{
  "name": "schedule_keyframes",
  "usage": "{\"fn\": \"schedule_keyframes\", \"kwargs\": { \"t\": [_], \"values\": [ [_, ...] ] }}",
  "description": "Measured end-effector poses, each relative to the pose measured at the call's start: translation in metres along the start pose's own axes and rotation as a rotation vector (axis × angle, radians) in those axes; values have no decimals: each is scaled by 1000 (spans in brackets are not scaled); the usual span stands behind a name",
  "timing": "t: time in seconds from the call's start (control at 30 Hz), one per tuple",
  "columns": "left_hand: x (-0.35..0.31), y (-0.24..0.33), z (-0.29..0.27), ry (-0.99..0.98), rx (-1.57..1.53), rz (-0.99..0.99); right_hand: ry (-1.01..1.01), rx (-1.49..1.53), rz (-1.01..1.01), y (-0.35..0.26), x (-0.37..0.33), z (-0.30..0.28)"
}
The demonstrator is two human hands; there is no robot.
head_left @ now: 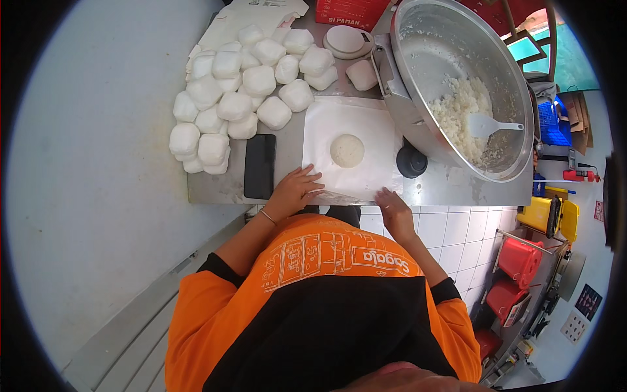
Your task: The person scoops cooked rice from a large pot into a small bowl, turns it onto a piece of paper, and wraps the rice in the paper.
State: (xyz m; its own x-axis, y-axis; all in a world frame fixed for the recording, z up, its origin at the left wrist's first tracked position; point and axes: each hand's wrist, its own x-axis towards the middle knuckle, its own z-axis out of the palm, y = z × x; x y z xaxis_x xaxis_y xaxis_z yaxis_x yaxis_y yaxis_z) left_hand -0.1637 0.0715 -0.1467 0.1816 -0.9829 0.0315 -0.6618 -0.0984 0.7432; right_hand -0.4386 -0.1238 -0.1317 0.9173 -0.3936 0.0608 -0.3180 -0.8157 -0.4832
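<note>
A round, flattened mound of white rice (347,151) lies in the middle of a white sheet of wrapping paper (375,124) on the metal table. My left hand (297,189) rests at the sheet's near left corner, fingers stretched and a little apart on the paper. At the near right corner, the fingertips of my right hand (396,210) touch the paper's edge, fingers mostly straight. A black round mould or cup (412,161) stands just right of the sheet. Left of my left hand lies a black phone (259,166).
Many white paper-wrapped packets (234,106) are heaped at the left. A large metal pot (408,85) at the right holds loose rice (460,108) and a white rice paddle (483,125). Behind are a white scale (347,42), a single packet (362,75) and a red crate (353,13).
</note>
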Motion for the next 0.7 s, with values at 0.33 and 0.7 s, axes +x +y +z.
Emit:
{"fn": "schedule_keyframes", "kwargs": {
  "t": [0.33, 0.7],
  "values": [
    [2, 5, -9, 59, -105, -49, -72, 297, 292, -20, 39, -39],
    [7, 13, -11, 108, -37, 34, -70, 267, 267, -18, 53, -52]
  ]
}}
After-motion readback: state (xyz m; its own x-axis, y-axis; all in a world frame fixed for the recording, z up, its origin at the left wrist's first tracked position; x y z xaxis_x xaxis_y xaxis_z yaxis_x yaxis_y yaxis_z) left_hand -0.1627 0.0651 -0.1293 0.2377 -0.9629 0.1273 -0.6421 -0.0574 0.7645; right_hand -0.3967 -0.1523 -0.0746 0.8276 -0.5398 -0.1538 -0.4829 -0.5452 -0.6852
